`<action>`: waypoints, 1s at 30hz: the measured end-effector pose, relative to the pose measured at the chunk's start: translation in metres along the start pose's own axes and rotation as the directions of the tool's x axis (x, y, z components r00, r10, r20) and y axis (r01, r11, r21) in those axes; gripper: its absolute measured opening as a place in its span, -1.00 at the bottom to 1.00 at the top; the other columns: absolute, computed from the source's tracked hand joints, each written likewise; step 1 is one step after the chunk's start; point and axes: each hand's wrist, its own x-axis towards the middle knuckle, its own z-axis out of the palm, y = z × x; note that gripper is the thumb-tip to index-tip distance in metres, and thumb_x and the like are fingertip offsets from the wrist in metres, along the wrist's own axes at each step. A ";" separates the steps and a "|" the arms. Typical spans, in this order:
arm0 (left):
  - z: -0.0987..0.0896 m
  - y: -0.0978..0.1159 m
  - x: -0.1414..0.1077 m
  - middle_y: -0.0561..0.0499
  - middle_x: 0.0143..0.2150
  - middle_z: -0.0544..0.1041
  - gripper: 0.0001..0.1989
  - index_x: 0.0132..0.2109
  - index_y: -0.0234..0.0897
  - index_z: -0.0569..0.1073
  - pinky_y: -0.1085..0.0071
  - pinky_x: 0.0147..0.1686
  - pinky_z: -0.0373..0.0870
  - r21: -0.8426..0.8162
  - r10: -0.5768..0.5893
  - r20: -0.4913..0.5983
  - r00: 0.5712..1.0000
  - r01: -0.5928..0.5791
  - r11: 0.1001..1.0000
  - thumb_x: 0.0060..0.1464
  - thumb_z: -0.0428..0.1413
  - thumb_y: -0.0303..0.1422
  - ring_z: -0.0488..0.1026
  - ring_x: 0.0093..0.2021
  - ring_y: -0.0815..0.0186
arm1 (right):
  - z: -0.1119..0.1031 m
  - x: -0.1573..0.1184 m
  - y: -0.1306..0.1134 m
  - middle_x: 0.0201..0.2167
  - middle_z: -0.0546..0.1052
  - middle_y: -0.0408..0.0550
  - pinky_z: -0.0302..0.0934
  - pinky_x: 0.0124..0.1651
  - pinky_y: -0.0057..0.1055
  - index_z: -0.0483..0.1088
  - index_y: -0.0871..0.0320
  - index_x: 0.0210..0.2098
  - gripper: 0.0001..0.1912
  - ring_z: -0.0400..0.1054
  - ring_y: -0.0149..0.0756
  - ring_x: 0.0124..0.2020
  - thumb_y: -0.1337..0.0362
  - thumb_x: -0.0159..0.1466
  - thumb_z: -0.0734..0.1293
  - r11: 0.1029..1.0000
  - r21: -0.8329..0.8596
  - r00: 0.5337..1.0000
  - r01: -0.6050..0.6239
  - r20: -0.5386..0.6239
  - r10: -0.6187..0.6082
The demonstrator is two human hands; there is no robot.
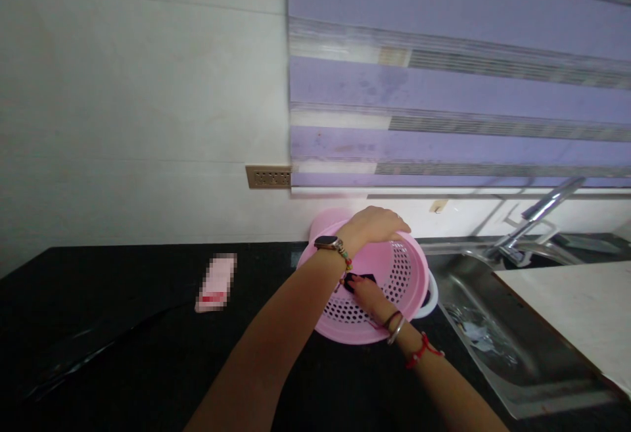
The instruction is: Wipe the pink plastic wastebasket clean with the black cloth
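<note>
A pink basket [420, 267] with round holes stands on the black counter, tilted, with a white rim or handle showing at its lower right. My left hand [377, 223] reaches across to the basket's far edge, its fingers over the rim at the upper right. Inside the basket, my right hand [363, 289] has its fingers closed on a small black item [367, 278], partly hidden by the hand. What the black item is cannot be made out.
Behind the basket is another pink container [328, 219]. A steel sink [517, 346] with a faucet [545, 212] lies to the right, partly covered by a pale board [566, 313]. On the black counter [148, 366] at left lies a blurred pink object [217, 281].
</note>
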 end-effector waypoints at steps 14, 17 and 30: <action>0.002 0.001 0.000 0.04 0.07 0.45 -0.68 0.07 -0.15 0.37 0.40 -0.13 0.30 -0.004 -0.012 -0.005 1.000 0.012 1.000 0.21 -0.07 -0.31 0.37 0.03 0.27 | 0.000 0.005 0.004 -0.01 0.41 0.06 0.11 0.10 -0.09 0.36 0.24 -0.06 -0.71 0.29 -0.20 0.02 0.23 0.28 0.25 0.996 -0.088 1.000 -0.028 0.011 0.029; 0.001 0.001 -0.002 0.06 0.09 0.44 -0.68 0.09 -0.14 0.36 0.40 -0.14 0.31 -0.003 -0.019 0.009 1.000 0.019 1.000 0.21 -0.06 -0.31 0.37 0.04 0.27 | -0.004 0.005 0.009 0.03 0.39 0.08 0.05 0.14 -0.04 0.37 0.25 -0.07 -0.72 0.23 -0.16 0.09 0.23 0.28 0.24 0.992 -0.106 0.998 -0.061 -0.017 0.060; 0.001 0.003 -0.001 0.04 0.07 0.45 -0.68 0.08 -0.14 0.37 0.40 -0.18 0.31 -0.010 -0.029 0.005 1.000 0.029 1.000 0.20 -0.06 -0.32 0.39 0.02 0.26 | -0.005 0.001 0.008 0.07 0.37 0.17 0.03 0.17 -0.08 0.36 0.30 -0.04 -0.72 0.22 -0.14 0.12 0.38 0.28 0.20 0.989 -0.122 0.996 -0.086 -0.029 0.083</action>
